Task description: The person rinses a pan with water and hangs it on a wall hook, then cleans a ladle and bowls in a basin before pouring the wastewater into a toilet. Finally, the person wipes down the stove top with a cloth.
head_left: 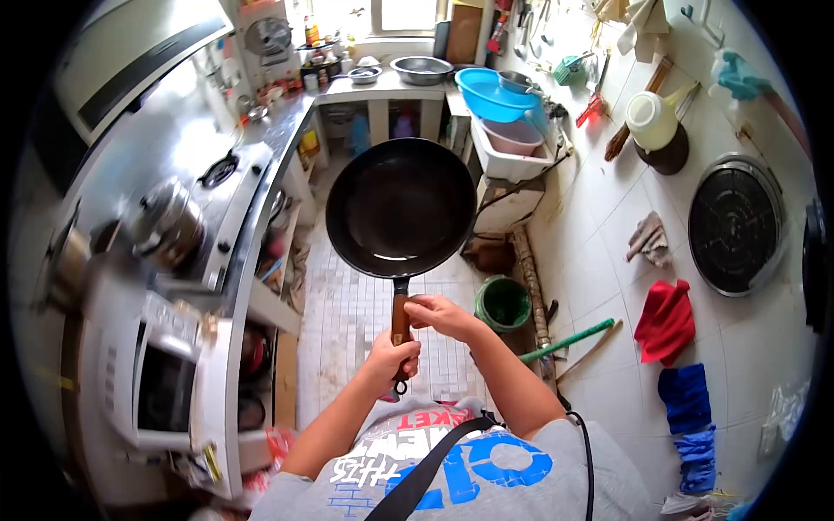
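A large dark frying pan point(401, 204) with a brown wooden handle is held out in front of my body, its hollow inside facing me. My left hand point(388, 361) is closed around the lower part of the handle, close to the hanging ring at its end. Higher up, my right hand point(441, 316) has its fingers bent together against the handle's side, just below the black neck. Nothing is visible inside the pan.
On the left, a steel counter carries a gas stove point(239, 195), a lidded pot point(169, 226) and a white microwave point(161, 382). Basins, including a blue one point(495, 94), stand by the sink. A green bucket point(504, 303) is on the floor; cloths hang on the right wall.
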### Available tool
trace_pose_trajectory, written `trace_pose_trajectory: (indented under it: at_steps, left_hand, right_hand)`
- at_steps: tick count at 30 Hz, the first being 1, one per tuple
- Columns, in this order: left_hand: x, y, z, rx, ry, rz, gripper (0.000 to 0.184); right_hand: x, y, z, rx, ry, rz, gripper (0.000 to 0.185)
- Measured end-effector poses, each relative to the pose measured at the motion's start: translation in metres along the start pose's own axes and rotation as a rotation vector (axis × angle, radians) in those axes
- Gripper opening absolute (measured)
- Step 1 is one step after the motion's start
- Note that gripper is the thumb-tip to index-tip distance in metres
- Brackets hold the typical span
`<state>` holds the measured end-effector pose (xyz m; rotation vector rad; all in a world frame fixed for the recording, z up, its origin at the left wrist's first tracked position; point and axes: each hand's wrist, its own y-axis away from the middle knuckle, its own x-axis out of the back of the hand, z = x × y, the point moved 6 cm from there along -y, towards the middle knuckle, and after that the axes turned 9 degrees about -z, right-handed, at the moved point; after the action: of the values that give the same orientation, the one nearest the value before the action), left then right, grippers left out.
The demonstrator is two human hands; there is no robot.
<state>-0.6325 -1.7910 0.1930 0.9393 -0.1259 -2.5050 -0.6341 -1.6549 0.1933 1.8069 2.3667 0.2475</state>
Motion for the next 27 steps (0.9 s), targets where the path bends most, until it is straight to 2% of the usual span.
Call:
trace_pose_trajectory:
  at_steps: [3,6,9,12,18,20,27]
  left_hand:
    - [0.037,-0.061,0.06,0.037,-0.033,-0.003,0.021]
    - [0.086,-0.115,0.114,0.058,-0.119,-0.013,0.022]
    - [0.125,-0.189,0.159,0.071,-0.168,-0.025,0.024]
    - [0.159,-0.27,0.202,0.085,-0.147,-0.036,0.026]
    - [0.191,-0.426,0.307,0.16,-0.139,-0.022,0.026]
    - [0.212,-0.467,0.327,0.17,-0.127,-0.004,0.026]
    - [0.279,-0.623,0.415,0.168,-0.179,-0.031,0.023]
  right_hand:
    - [0.076,-0.028,-0.017,-0.07,0.03,0.152,0.045]
    - [0.159,-0.051,-0.021,-0.152,-0.179,0.379,0.043]
    - [0.266,-0.088,-0.018,-0.03,-0.289,0.679,0.037]
    - [0.37,-0.144,-0.023,0.096,-0.404,0.84,0.035]
    - [0.556,-0.245,-0.111,0.279,-0.394,0.878,0.028]
    - [0.605,-0.269,-0.135,0.281,-0.379,0.896,0.023]
    - [0.784,-0.325,-0.193,0.48,-0.562,1.15,0.02]
